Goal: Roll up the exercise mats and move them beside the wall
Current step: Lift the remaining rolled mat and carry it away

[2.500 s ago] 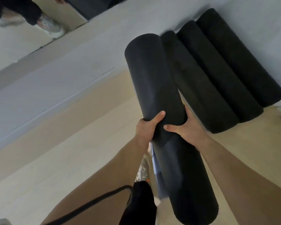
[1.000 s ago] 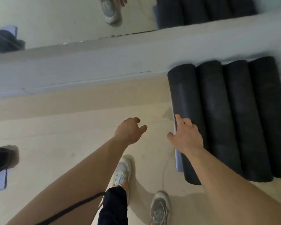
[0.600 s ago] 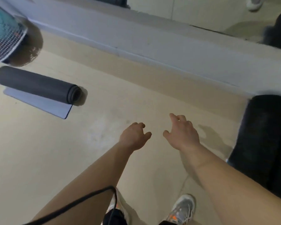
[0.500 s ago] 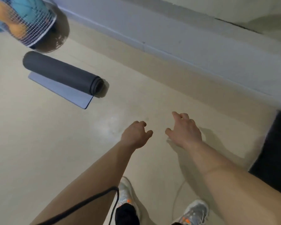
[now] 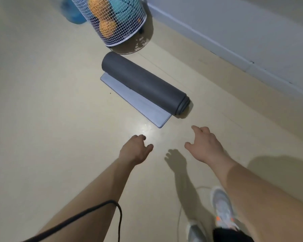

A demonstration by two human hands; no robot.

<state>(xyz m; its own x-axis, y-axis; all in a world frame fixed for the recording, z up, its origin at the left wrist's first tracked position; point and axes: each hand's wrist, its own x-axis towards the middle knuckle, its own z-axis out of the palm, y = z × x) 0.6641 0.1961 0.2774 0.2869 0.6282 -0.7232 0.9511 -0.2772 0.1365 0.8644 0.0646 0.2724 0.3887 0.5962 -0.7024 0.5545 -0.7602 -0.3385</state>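
Left hand (image 5: 136,151) and right hand (image 5: 204,145) were held empty, fingers slack; the mat (image 5: 143,81), apparently part-unrolled, was best tightened first

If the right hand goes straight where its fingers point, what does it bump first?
Probably the near end of the rolled mat. Nothing shows between it and the right hand, though depth is hard to judge.

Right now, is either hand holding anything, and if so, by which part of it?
Nothing is held. The left hand and the right hand are both empty, fingers loose, reaching short of the partly rolled grey mat.
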